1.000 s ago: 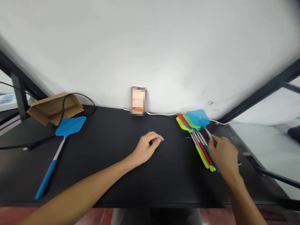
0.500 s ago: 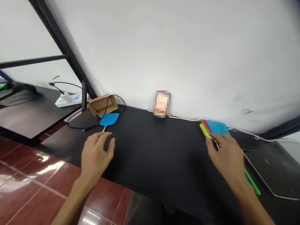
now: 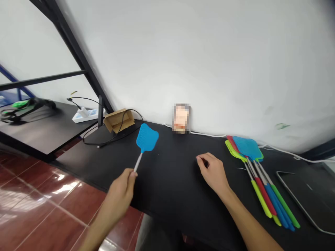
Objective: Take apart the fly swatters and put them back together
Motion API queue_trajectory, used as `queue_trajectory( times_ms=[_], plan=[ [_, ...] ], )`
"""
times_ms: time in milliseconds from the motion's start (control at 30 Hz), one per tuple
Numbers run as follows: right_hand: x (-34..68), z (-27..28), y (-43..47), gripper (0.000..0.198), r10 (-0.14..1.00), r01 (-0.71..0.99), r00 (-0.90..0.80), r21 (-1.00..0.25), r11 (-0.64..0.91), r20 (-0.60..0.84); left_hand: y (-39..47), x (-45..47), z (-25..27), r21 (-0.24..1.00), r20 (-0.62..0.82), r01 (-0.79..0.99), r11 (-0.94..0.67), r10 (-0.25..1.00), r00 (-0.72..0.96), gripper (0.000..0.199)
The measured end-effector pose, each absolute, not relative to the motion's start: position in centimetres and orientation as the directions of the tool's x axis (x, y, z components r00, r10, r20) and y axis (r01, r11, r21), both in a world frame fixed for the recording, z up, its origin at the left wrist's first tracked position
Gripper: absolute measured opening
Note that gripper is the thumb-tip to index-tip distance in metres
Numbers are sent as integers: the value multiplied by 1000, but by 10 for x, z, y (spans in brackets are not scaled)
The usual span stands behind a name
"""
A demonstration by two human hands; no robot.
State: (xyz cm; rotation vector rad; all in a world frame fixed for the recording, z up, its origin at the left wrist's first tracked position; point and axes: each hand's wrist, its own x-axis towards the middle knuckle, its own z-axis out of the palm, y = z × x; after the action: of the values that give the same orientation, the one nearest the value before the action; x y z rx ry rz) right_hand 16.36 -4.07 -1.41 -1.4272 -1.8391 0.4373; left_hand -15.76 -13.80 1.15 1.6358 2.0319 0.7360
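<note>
My left hand [image 3: 121,190] is closed around the handle of a blue fly swatter [image 3: 147,138], whose head points up and away over the black table. The lower part of its handle is hidden in my fist. Over the middle of the table, my right hand [image 3: 212,172] has its fingers curled to the thumb, and I see nothing in it. To its right lies a fanned bunch of fly swatters [image 3: 247,148] with several yellow-green, red, blue and green handles.
An open cardboard box [image 3: 119,122] and a black cable [image 3: 91,143] lie at the back left. A pixelated upright object [image 3: 181,119] leans on the wall, by a white cord [image 3: 209,134]. A dark flat panel with a pale rim [image 3: 309,195] lies far right. Beyond the frame sits a power strip [image 3: 91,114].
My left hand has taken hold of the blue fly swatter and lifted it rightward. My right hand has moved left, off the swatter bunch, and its fingers have curled in.
</note>
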Motion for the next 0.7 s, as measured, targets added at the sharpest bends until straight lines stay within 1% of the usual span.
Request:
queue_trajectory(
  times_ms=[67, 100, 133, 167, 233, 267, 300, 333, 500, 700],
  plan=[
    [163, -10, -42, 38, 938, 646, -84, -698, 308, 335, -142, -118, 14, 873, 19, 487, 37, 994, -110, 33],
    [162, -8, -42, 41, 945, 609, -81, -735, 298, 316, -139, -97, 17, 943, 20, 334, -1, 998, -51, 35],
    [160, -6, -42, 45, 954, 549, -77, -787, 283, 289, -131, -78, 20, 977, 36, 211, -38, 999, 10, 36],
    [159, -4, -43, 49, 963, 468, -81, -844, 264, 256, -120, -60, 23, 990, 59, 128, -66, 996, 60, 34],
    [156, 0, -46, 54, 972, 278, -129, -934, 224, 194, -92, -29, 26, 993, 113, 18, -117, 981, 155, 32],
    [154, 2, -48, 55, 972, 205, -158, -957, 206, 175, -76, -17, 27, 990, 142, -33, -138, 971, 191, 31],
    [153, 3, -49, 54, 970, 169, -177, -966, 194, 165, -61, -6, 26, 985, 166, -84, -152, 965, 203, 31],
    [153, 5, -51, 53, 971, 155, -181, -971, 183, 154, -47, 2, 23, 980, 181, -118, -160, 963, 199, 32],
    [157, 4, -48, 48, 985, 193, -115, -970, 149, 129, -14, 20, 3, 966, 255, -100, -240, 949, 184, 34],
    [161, -4, -43, 40, 965, 166, -235, -974, 157, 116, -20, 6, -2, 962, 204, -232, -141, 940, 275, 30]
  ],
)
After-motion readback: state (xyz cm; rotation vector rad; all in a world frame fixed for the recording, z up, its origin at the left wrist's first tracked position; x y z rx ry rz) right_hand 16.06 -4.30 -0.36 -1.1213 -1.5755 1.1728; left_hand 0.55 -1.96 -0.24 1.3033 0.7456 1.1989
